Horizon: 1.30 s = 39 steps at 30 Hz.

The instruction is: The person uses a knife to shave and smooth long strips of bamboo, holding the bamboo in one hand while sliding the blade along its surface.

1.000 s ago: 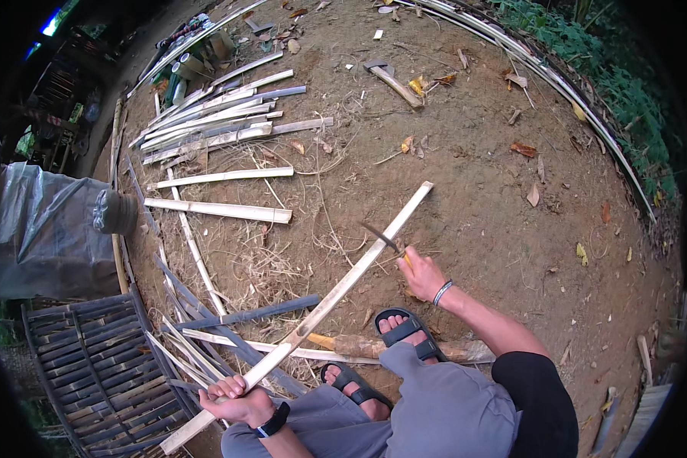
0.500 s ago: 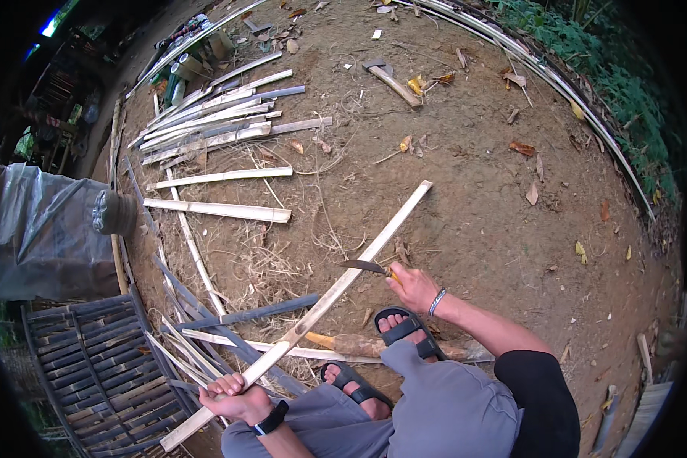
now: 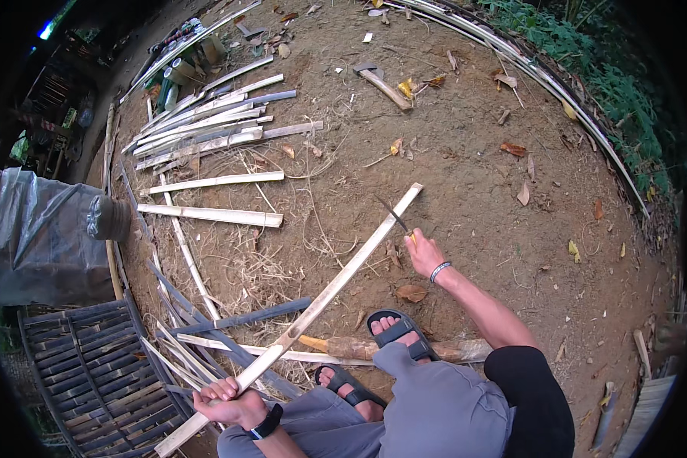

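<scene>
A long split bamboo strip [image 3: 336, 286], pale on its upper face, slants from the lower left up to the middle. Near its lower end my left hand [image 3: 229, 401] is closed round it. My right hand [image 3: 426, 254] grips the yellow handle of a knife [image 3: 395, 215] with a dark, slightly curved blade. The blade lies across the strip near its far end; whether it cuts in cannot be made out. Beneath the strip's middle lies a round wooden log [image 3: 349, 347], in front of my sandalled feet.
Split bamboo strips [image 3: 198, 126] lie piled at the upper left, with two more strips [image 3: 210, 214] nearer. Fibre shavings [image 3: 263, 267] litter the ground. A hatchet [image 3: 385, 88] lies farther off. A slatted bamboo bench [image 3: 99, 374] and a plastic-covered block [image 3: 49, 237] stand at left.
My right hand has moved the knife up along the strip toward its far end, and the blade now points more steeply. My left hand keeps its hold on the strip.
</scene>
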### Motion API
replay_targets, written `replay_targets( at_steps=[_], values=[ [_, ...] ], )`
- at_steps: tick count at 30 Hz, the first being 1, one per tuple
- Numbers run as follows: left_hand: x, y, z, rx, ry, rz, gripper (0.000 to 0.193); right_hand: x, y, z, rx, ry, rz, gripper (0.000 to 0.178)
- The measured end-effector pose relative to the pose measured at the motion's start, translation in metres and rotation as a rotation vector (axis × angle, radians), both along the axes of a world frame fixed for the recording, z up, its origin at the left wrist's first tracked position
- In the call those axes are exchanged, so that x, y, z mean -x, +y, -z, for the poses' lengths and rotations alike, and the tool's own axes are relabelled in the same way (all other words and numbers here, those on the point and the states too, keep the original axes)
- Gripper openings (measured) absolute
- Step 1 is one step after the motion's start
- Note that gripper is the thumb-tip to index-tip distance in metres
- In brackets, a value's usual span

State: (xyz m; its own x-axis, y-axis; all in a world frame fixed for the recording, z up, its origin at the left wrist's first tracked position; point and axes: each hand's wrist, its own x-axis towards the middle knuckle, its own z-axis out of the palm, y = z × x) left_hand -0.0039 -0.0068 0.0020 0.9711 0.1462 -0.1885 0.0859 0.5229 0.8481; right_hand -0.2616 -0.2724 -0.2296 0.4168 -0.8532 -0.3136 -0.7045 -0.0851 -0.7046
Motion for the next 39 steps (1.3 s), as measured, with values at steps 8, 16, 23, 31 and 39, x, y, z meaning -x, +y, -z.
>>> replay_targets(
  at_steps=[8, 16, 23, 31, 39],
  values=[
    [-0.001, 0.0, 0.003, -0.002, 0.03, 0.014, 0.038, 0.01, -0.012, 0.021, 0.046, 0.025, 0.077, 0.033],
    [-0.006, 0.003, 0.002, -0.031, 0.03, -0.03, 0.038, -0.004, -0.012, -0.009, -0.047, 0.094, -0.035, 0.037],
    [0.001, 0.0, -0.006, -0.027, 0.002, -0.044, 0.039, -0.009, -0.037, 0.001, -0.073, 0.184, -0.05, 0.041],
    [-0.003, 0.0, -0.001, -0.011, 0.003, 0.006, 0.037, 0.013, -0.079, 0.027, -0.094, 0.219, 0.097, 0.042],
    [-0.006, -0.003, 0.003, -0.022, 0.035, -0.013, 0.036, 0.014, -0.098, 0.038, -0.226, 0.203, 0.246, 0.046]
  ],
)
